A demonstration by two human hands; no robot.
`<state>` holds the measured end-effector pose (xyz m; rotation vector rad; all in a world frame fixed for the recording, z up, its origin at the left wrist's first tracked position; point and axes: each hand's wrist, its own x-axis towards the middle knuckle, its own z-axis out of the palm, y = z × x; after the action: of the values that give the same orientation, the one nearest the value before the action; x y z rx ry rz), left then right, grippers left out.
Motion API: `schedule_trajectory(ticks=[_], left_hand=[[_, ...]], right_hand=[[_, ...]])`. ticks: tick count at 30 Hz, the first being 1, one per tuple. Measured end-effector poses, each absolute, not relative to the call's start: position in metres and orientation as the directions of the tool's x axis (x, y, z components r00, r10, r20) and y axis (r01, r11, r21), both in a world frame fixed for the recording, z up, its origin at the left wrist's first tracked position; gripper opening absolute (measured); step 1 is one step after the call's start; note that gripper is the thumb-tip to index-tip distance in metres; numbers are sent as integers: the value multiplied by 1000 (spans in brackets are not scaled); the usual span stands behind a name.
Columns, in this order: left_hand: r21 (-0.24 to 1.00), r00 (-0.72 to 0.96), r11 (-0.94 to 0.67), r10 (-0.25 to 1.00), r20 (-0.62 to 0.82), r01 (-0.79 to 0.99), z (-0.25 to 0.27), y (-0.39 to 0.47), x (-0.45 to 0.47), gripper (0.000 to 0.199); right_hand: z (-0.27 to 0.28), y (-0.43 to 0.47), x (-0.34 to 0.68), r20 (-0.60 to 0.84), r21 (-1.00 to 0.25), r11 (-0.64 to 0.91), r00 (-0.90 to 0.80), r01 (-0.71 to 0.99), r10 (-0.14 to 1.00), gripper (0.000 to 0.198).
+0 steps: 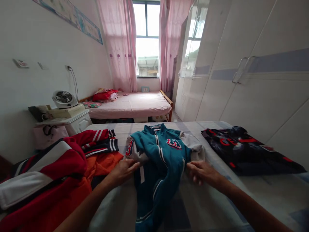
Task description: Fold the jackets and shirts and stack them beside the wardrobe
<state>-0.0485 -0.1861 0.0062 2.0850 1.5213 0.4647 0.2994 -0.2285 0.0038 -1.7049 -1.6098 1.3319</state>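
A teal zip-up jacket (158, 151) with grey sleeves and red-and-white letter patches lies front up on the bed before me, its collar away from me. Its lower part is bunched and twisted toward me. My left hand (124, 172) is closed at the jacket's left side, thumb and fingers pinching near the grey sleeve. On the other side, my right hand (202, 172) pinches the jacket by the right sleeve's lower edge. Both sleeves are bent in toward the body. Fingertips of both hands are partly hidden.
Red, white and navy jackets (74, 154) and an orange garment (103, 164) are heaped at left. A folded black garment with red lettering (238, 145) lies at right. A fan (64, 98) stands on a cabinet; behind are another bed (135, 106) and wardrobes (241, 96).
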Motion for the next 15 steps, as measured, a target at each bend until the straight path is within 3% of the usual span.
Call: schedule_trajectory(ticks=[2, 6, 10, 15], left_hand=[[652, 360, -266, 933, -12, 710, 6, -186, -34, 39], [705, 339, -287, 938, 70, 648, 9, -185, -8, 32], [756, 292, -286, 947, 131, 589, 11, -184, 11, 27], [829, 291, -233, 953, 90, 508, 11, -178, 19, 35]], right_hand=[[6, -232, 291, -370, -892, -282, -213, 354, 904, 49], [4, -236, 274, -286, -958, -280, -278, 62, 917, 43], [-2, -232, 262, -166, -976, -195, -245, -99, 955, 43], [-3, -229, 253, -40, -951, -113, -251, -287, 967, 42]])
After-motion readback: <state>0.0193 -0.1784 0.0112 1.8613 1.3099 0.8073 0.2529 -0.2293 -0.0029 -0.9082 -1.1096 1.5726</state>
